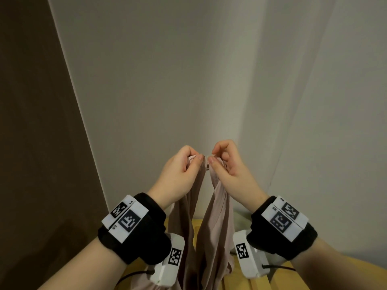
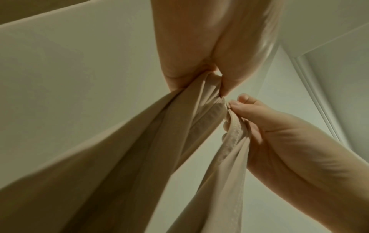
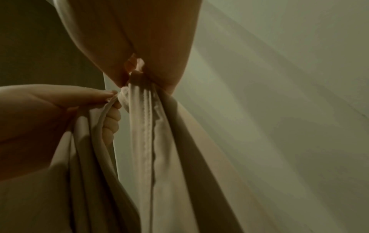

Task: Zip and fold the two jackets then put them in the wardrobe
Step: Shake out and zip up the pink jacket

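Note:
A pale pink jacket [image 1: 215,222] hangs in the air in front of me, held up by both hands. My left hand [image 1: 182,170] pinches one front edge of the jacket [image 2: 179,123] at its end. My right hand [image 1: 228,166] pinches the other front edge, where a small metal zipper piece [image 1: 208,164] shows between the fingertips. The two edges almost meet between my hands. Zipper teeth [image 3: 146,126] run down the strip below my right hand [image 3: 159,47]. The left hand [image 3: 60,102] also shows in the right wrist view. Only one jacket is in view.
A light wooden surface [image 1: 278,277] lies below the hanging jacket. White walls [image 1: 167,80] meet in a corner behind my hands. A dark brown panel [image 1: 31,143] stands at the left.

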Available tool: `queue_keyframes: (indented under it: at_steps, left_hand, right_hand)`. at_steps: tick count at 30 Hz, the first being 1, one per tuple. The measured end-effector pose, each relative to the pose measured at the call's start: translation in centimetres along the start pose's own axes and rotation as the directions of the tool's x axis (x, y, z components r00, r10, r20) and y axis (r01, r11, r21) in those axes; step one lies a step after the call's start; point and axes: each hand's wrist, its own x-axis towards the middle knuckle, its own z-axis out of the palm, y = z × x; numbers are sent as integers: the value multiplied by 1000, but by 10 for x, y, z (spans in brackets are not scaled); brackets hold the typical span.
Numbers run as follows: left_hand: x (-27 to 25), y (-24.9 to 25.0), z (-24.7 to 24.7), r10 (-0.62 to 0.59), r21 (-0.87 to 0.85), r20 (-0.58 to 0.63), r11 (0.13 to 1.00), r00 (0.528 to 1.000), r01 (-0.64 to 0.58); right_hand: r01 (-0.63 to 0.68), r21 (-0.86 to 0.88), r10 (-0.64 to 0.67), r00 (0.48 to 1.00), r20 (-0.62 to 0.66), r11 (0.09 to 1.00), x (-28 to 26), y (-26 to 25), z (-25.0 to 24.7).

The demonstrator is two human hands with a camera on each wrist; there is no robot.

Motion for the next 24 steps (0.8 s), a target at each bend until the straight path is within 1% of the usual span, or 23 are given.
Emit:
queue_keyframes:
  at_steps: [3, 7, 10, 16, 18, 20, 22, 24]
  left_hand:
    - [0, 2, 1, 9, -17, -24, 1000, 1000, -9]
    - [-2, 4, 3, 22, -40, -38, 999, 999, -23]
    - [-5, 4, 5, 26, -47, -47, 999, 999, -28]
    - [-8, 3, 7, 38, -41, -65, 998, 997, -41]
    - [-8, 3, 5, 53, -46, -59, 997, 997, -56]
    - [-9, 3, 3, 80, -27, -49, 996, 996, -82]
    - [-11, 2, 2, 96, -12, -66, 995, 993, -97]
    - [-11, 1, 2, 97, -6, -95, 995, 991, -98]
  right_hand:
    - [-2, -3, 2, 1000, 10, 1000, -2, 3, 2]
    - [-7, -25, 8, 998, 60, 1000, -5, 10, 3]
    - [-30, -40, 34, 996, 83, 999, -8, 15, 4]
    - [-98, -42, 101, 992, 81, 994, -9, 14, 1]
    - [-124, -74, 128, 990, 57, 989, -7, 12, -1]
    - [-133, -132, 134, 991, -5, 982, -4, 12, -3]
    - [-136, -197, 121, 989, -86, 971, -3, 10, -3]
    - [-156, -203, 134, 984, -118, 967, -3, 8, -3]
